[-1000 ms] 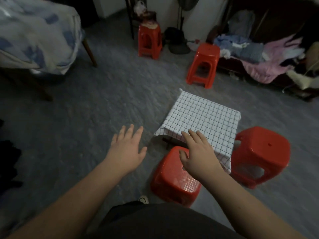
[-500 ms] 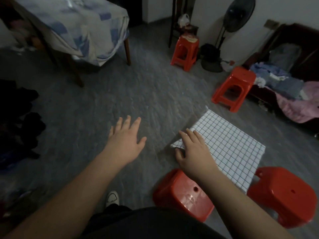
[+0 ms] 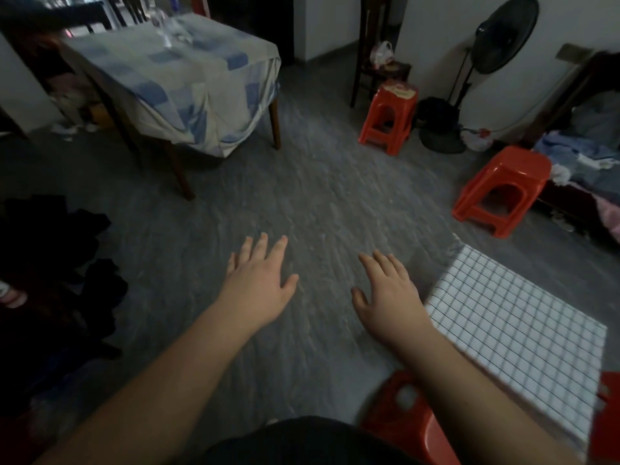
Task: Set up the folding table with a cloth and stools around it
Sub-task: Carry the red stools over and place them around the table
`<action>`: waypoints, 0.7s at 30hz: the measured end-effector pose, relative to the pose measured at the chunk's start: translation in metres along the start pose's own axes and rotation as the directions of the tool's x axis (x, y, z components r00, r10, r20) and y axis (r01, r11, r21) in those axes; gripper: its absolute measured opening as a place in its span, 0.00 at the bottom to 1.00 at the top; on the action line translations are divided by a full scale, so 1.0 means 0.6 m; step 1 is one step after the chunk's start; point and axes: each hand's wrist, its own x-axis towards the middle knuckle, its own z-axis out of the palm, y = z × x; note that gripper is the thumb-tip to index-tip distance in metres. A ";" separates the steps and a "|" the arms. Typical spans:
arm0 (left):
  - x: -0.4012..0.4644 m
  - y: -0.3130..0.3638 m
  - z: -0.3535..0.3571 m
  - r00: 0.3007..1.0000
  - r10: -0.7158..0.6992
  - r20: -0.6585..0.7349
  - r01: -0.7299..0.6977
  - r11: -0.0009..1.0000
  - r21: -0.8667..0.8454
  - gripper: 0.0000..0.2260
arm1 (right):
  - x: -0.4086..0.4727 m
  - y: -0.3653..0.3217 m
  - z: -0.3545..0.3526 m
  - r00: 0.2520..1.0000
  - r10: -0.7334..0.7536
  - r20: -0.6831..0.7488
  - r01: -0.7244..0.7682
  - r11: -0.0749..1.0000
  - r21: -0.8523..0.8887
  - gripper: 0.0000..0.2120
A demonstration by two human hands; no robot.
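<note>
The low folding table, covered by a white cloth with a black grid, stands at the lower right. A red stool sits at its near side, partly hidden by my right forearm. A sliver of another red stool shows at the right edge. Two more red stools stand farther off: one by the sofa and one near the fan. My left hand hovers over the floor with fingers spread, holding nothing. My right hand is flat and empty, just left of the cloth's corner.
A large table with a blue-and-white cloth stands at the back left. A standing fan and a dark chair are by the far wall. Clothes are piled on a sofa at the right. Dark clothing lies on the left floor.
The view has swung up and to the left, so the folding table and near stools slid toward the lower right. My right hand has come off the cloth's corner; both hands stay spread.
</note>
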 end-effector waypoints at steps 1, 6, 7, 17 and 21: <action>0.022 -0.016 -0.008 1.000 0.003 0.010 -0.003 1.000 -0.001 0.34 | 0.020 -0.015 0.005 1.000 0.008 0.003 -0.008 1.000 0.005 0.32; 0.119 -0.062 -0.029 0.999 0.022 0.045 -0.022 1.000 0.000 0.34 | 0.107 -0.049 0.009 1.000 0.029 -0.007 -0.029 1.000 -0.003 0.32; 0.136 -0.066 -0.029 0.998 0.032 0.047 -0.032 0.999 -0.001 0.34 | 0.124 -0.049 0.007 0.999 0.037 -0.011 -0.037 0.999 -0.006 0.32; 0.379 -0.016 -0.009 0.993 0.098 0.070 -0.099 0.995 0.022 0.33 | 0.345 0.021 -0.019 0.995 0.099 -0.031 -0.097 0.994 0.048 0.32; 0.511 0.046 0.000 0.991 0.107 0.084 -0.111 0.993 0.046 0.33 | 0.469 0.091 -0.048 0.993 0.108 -0.041 -0.105 0.992 0.066 0.32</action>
